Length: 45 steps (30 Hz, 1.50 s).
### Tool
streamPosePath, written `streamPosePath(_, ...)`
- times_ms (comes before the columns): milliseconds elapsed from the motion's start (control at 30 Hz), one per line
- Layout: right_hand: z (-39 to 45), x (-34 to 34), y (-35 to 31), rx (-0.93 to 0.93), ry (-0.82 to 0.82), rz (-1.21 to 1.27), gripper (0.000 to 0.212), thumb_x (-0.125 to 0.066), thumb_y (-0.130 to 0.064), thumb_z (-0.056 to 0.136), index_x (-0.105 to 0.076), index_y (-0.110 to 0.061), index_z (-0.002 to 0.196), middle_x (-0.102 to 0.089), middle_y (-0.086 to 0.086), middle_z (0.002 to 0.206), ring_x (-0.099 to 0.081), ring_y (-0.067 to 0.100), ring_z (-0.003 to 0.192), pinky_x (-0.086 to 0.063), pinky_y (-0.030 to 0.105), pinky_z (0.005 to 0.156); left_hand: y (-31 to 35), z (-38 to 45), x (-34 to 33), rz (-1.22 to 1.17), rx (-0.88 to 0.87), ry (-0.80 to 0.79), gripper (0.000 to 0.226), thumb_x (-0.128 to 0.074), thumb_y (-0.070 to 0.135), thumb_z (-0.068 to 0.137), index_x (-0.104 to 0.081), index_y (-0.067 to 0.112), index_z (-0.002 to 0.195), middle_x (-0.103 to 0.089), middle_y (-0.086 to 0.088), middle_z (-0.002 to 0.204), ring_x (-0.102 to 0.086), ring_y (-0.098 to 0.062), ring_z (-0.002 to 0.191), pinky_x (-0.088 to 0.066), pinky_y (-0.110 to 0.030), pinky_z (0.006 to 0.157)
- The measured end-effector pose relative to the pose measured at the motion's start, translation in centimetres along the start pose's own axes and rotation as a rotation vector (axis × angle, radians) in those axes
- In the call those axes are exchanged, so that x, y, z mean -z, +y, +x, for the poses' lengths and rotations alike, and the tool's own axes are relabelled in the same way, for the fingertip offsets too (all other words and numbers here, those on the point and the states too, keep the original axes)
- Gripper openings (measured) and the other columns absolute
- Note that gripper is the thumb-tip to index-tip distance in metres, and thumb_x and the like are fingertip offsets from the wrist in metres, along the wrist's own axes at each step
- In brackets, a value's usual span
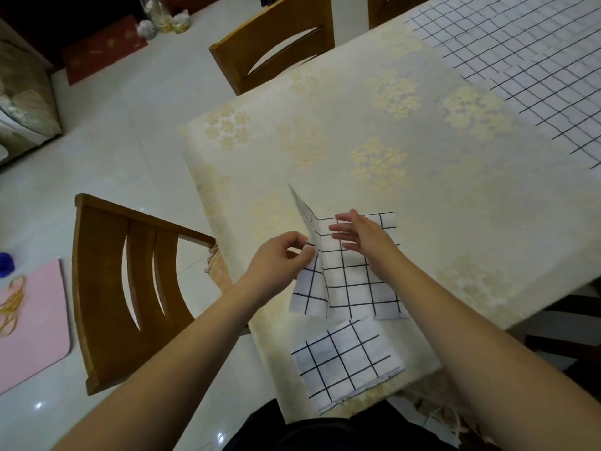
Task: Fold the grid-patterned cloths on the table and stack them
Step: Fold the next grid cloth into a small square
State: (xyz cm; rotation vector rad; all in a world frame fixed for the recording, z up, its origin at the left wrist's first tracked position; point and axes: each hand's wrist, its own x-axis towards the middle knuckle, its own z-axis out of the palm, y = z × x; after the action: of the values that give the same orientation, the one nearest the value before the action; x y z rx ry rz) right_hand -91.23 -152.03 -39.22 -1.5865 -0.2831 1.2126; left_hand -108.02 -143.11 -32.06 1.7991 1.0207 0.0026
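The white cotton cloth with a black grid (354,275), half folded, lies on the near part of the cream floral-covered table (422,177), its long axis running away from the person. The left hand (279,260) pinches the cloth's left flap, which stands lifted on edge, so this hand is nearer the free edge; the right hand (364,240) rests spread and flat on the panel, gripping nothing. The flap seems ready to swing rightward over the panel. A folded grid cloth (346,361) lies just nearer, apart; more unfolded grid fabric (520,70) lies far right

Single head-worn view; looks forward and steeply down; close over near table (422,164) corner.
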Motion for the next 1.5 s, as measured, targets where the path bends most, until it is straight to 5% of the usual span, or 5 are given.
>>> streamPosePath(200, -3.0, 2.4, -2.9, -0.095, -0.035, -0.048, 0.047, -0.049, -0.063, 0.091, -0.067, -0.020, 0.097, -0.072, 0.001, 0.098, -0.070, 0.018, 0.096, -0.056, 0.037, 0.088, 2.4, 2.2, -4.9, 0.232, -0.122, -0.029, 0.013, -0.060, 0.032, 0.093, -0.065, 0.020, 0.090, -0.071, 0.008, 0.081, -0.064, 0.002, 0.069, -0.040, -0.013, 0.055)
streamPosePath(433, -0.8, 6.9, -1.0, -0.030, 0.218, -0.526, 0.026, -0.061, -0.019, 0.088, -0.056, -0.007, 0.066, -0.057, 0.017, 0.068, -0.064, 0.031, 0.066, -0.060, 0.048, 0.072, 2.8, 3.9, -9.3, 0.247, -0.170, -0.175, 0.019, -0.058, 0.039, 0.095, -0.065, 0.024, 0.105, -0.064, 0.017, 0.094, -0.059, 0.005, 0.077, -0.042, -0.013, 0.059)
streamPosePath(767, 1.5, 9.1, 3.7, 0.046, 0.386, -0.661, 0.023, -0.058, -0.023, 0.096, -0.065, -0.009, 0.113, -0.061, 0.000, 0.093, -0.054, 0.016, 0.083, -0.037, 0.023, 0.075, -6.5, 5.0, -7.8, 0.251, 0.054, 0.148, 0.028, -0.052, 0.026, 0.100, -0.062, 0.014, 0.122, -0.065, -0.003, 0.113, -0.058, -0.011, 0.091, -0.044, -0.024, 0.078)
streamPosePath(1333, 3.5, 9.3, 5.4, 0.190, 0.491, -0.717, 0.025, -0.060, -0.019, 0.095, -0.060, -0.012, 0.118, -0.062, 0.005, 0.103, -0.061, 0.025, 0.092, -0.045, 0.029, 0.075, -8.3, 6.3, -9.7, 0.289, 0.059, 0.152, 0.050, -0.076, 0.025, 0.082, -0.052, 0.017, 0.126, -0.049, -0.005, 0.123, -0.055, -0.022, 0.106, -0.050, -0.039, 0.092)
streamPosePath(1500, 2.7, 8.5, 6.2, 0.241, 0.597, -0.823, 0.046, -0.063, -0.026, 0.092, -0.049, -0.015, 0.135, -0.052, 0.011, 0.126, -0.053, 0.029, 0.110, -0.043, 0.041, 0.094, -8.7, 6.3, -9.5, 0.289, 0.040, 0.139, 0.051, -0.077, 0.022, 0.082, -0.052, 0.017, 0.127, -0.049, -0.005, 0.123, -0.054, -0.021, 0.109, -0.049, -0.038, 0.095)
